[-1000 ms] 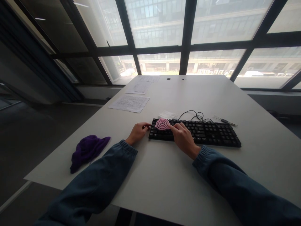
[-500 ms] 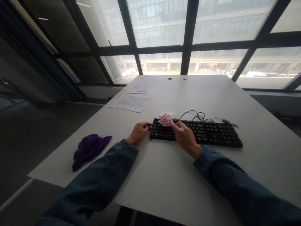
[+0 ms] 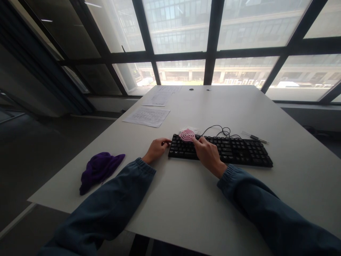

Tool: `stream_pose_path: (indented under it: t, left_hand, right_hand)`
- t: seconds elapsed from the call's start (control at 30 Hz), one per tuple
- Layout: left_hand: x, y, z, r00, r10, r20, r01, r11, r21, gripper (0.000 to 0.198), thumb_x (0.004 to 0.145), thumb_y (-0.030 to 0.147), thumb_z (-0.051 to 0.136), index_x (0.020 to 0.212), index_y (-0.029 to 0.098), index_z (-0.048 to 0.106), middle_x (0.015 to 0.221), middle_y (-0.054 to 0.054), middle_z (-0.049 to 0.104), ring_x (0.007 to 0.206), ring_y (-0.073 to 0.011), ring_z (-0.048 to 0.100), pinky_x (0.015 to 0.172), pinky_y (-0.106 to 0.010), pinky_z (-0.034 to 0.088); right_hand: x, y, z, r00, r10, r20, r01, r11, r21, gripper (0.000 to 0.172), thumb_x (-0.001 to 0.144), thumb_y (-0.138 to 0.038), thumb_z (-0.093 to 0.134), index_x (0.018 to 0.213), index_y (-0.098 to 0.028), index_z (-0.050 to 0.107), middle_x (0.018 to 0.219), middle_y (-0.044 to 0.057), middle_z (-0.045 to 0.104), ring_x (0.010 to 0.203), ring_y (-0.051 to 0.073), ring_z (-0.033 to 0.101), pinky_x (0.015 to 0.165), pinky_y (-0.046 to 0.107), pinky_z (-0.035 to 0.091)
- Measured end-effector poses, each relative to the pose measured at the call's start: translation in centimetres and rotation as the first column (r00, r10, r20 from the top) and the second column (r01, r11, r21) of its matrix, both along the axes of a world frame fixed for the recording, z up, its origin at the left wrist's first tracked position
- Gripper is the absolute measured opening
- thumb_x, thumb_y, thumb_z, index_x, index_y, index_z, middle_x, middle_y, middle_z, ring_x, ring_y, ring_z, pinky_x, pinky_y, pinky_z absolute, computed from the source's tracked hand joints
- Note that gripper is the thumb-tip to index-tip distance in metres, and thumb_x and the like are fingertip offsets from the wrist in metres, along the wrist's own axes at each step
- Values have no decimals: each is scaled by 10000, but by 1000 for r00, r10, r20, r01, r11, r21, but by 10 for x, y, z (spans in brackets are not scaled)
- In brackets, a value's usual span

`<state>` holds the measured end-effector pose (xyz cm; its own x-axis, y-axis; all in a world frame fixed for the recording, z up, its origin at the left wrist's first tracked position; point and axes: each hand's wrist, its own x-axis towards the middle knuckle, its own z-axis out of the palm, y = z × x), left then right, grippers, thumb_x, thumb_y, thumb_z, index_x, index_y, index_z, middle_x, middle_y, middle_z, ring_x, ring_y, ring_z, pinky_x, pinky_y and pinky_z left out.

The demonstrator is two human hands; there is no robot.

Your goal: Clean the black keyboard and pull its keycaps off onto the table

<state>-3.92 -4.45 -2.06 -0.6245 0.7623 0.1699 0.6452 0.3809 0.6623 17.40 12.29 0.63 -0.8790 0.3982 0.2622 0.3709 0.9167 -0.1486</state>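
A black keyboard [image 3: 237, 153] lies across the white table in front of me. At its left end my left hand [image 3: 157, 148] has curled fingers, with the fingertips against the keyboard's edge. My right hand [image 3: 207, 153] is closed on the handle of a pink brush [image 3: 187, 135]; most of the handle is hidden in the fingers. The brush's round head, with a pattern of rings, lies over the upper left keys, its bristle side facing down. Clear crumpled plastic [image 3: 195, 130] shows just behind the brush head.
A purple cloth [image 3: 101, 170] lies bunched at the left. Printed sheets [image 3: 147, 117] rest farther back on the left. Behind the keyboard is its looped cable [image 3: 225, 131], and a thin tool with a dark handle [image 3: 255, 137] lies at its back right. Windows stand beyond the table [image 3: 170, 199].
The brush head has hardly moved over the keys. Both hands keep their places and grips; the whole view has shifted slightly.
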Motion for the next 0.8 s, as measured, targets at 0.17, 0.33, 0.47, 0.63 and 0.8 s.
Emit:
stream_pose_path:
  t: [0.17,0.33,0.47,0.63,0.8]
  left_hand:
    - [0,0,0,1000,5,-3,-5,1000,-1,352,818,242,492,1004,169,782,878,-49,779,836,-200,708,818,-295,527]
    - [-1,0,-1,1000,-2,-5,2,1000,-7,362,816,232,490,1016,161,784,877,-53,779,839,-203,710,811,-295,525]
    - [-1,0,-1,1000,-9,-11,9,1000,-12,372,823,247,479,1022,160,781,872,-53,777,831,-201,706,797,-293,518]
    - [-1,0,-1,1000,-5,-15,4,1000,-13,372,817,253,486,1024,165,783,881,-54,776,839,-204,702,802,-295,514]
    - [-1,-1,-1,1000,-7,-8,7,1000,-10,375,821,254,488,1033,166,784,895,-60,778,847,-209,706,809,-301,522]
  right_hand:
    - [-3,0,0,1000,-7,13,7,1000,6,407,1036,-200,333,1378,-279,539,1038,97,649,751,175,642,609,250,385]
    - [0,-3,0,999,34,3,-34,999,-6,398,1036,-195,330,1347,-269,566,1038,93,643,762,170,639,595,248,362]
    - [4,-6,-1,997,61,-47,-62,998,-27,384,1042,-232,340,1332,-254,591,1006,81,643,757,162,637,570,254,320]
    - [8,-8,-3,994,81,-79,-85,995,-56,367,1033,-288,373,1302,-263,621,996,58,662,779,161,649,576,261,318]
    - [8,-9,-3,995,80,-60,-84,995,-62,396,1029,-292,364,1357,-275,585,1004,52,675,758,168,660,575,268,324]
